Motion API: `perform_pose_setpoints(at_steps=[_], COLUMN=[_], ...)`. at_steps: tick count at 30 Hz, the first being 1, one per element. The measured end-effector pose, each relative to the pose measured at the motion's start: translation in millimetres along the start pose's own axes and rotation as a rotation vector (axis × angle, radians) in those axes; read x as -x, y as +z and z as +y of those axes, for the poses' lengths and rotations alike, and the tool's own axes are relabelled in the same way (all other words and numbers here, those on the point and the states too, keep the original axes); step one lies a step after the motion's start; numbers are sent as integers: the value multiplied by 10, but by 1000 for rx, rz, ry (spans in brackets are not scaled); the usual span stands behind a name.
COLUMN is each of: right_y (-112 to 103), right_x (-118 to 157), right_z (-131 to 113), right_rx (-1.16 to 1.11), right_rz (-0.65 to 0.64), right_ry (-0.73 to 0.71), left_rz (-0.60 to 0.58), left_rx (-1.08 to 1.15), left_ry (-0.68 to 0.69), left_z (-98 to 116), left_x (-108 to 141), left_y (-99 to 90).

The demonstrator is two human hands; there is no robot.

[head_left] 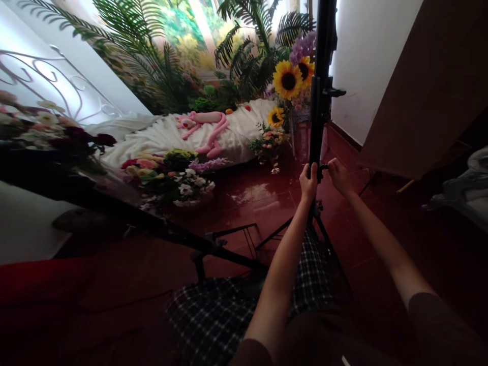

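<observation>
A black upright stand (317, 122) with spread tripod legs rises in front of me, its top running out of view. My left hand (308, 182) is wrapped round its pole, thumb up. Just to the right, my right hand (337, 174) pinches a small black knob (324, 167) that sticks out from the pole's side. Higher on the same pole, another dark knob (337, 92) juts to the right.
A second black pole (152, 218) slants across the left. Behind lie a pink plush toy (208, 119) on a white draped cloth (244, 132), sunflowers (287, 80), flower arrangements (186, 183) and palm fronds (129, 30). A brown panel (423, 91) stands at right, above the red tiled floor (259, 198).
</observation>
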State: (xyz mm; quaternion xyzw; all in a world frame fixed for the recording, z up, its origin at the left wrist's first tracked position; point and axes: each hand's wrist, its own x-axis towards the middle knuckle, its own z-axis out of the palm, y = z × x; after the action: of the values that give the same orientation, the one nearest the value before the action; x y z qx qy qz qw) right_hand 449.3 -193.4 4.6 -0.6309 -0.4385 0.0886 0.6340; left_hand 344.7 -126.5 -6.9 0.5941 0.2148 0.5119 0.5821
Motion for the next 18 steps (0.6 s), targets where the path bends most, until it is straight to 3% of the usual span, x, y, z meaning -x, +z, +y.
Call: perform_pose_setpoints(at_steps=[7, 14, 18], right_y=[69, 285, 420], right_x=[-40, -50, -80], right_z=[-60, -23, -30], right_rx=[-137, -299, -289], right_rz=[-36, 141, 262], right_ry=[106, 222, 221], left_rz=[9, -18, -97], left_rx=[-5, -103, -215], left_ry=[1, -43, -73], left_z=[4, 41, 63], left_x=[18, 22, 184], left_y=[1, -57, -320])
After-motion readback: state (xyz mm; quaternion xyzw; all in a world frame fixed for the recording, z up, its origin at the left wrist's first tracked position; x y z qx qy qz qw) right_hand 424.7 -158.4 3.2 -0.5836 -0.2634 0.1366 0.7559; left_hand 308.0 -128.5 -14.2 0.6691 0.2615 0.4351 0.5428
